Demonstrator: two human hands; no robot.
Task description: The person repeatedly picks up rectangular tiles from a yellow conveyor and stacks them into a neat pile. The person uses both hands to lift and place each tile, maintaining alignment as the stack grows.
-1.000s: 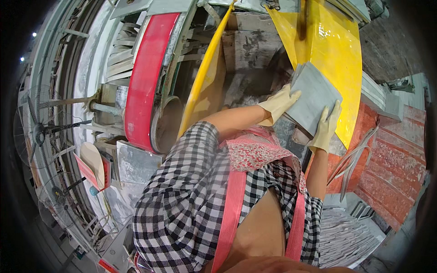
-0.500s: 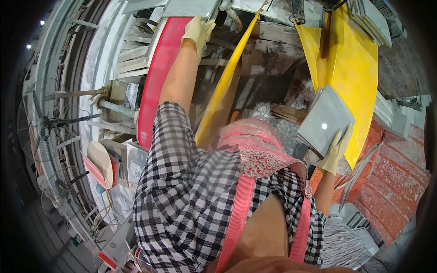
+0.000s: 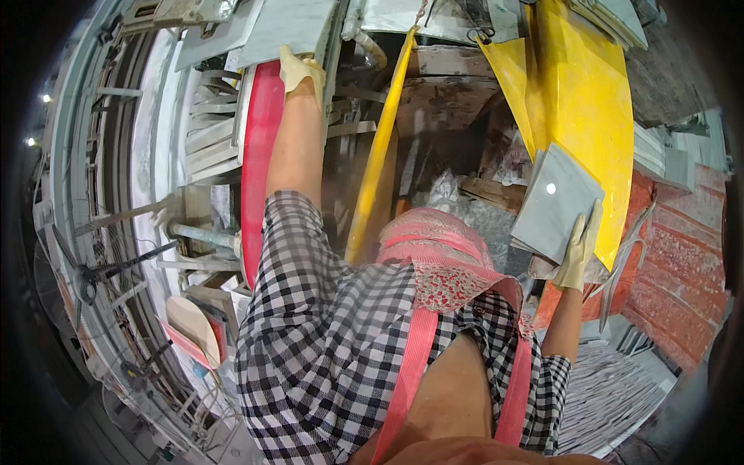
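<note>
At the upper left, my left hand point(image 3: 302, 74), in a cream glove, is at the near edge of a flat grey tile point(image 3: 288, 32), above a red band point(image 3: 262, 155). Its thumb is apart from its bent fingers, and nothing shows inside the hand. On the right, my right hand point(image 3: 580, 246), gloved alike, grips the lower right edge of a small stack of square grey tiles point(image 3: 556, 203). The stack is tilted, its tiles slightly fanned, and a lamp's reflection shows on the top one. The underside of the stack is hidden.
A yellow sheet point(image 3: 585, 101) hangs behind the tiles, and a narrow yellow strip point(image 3: 380, 147) slants down the middle. Stacked pale slabs point(image 3: 213, 151) stand left of the red band. Fans point(image 3: 84, 280) are at the far left. Thin strips point(image 3: 612, 395) lie at lower right.
My left hand has come back towards me and a little left, and more of the grey tile shows beyond it. My right hand stays on the tile stack. The view has shifted slightly.
</note>
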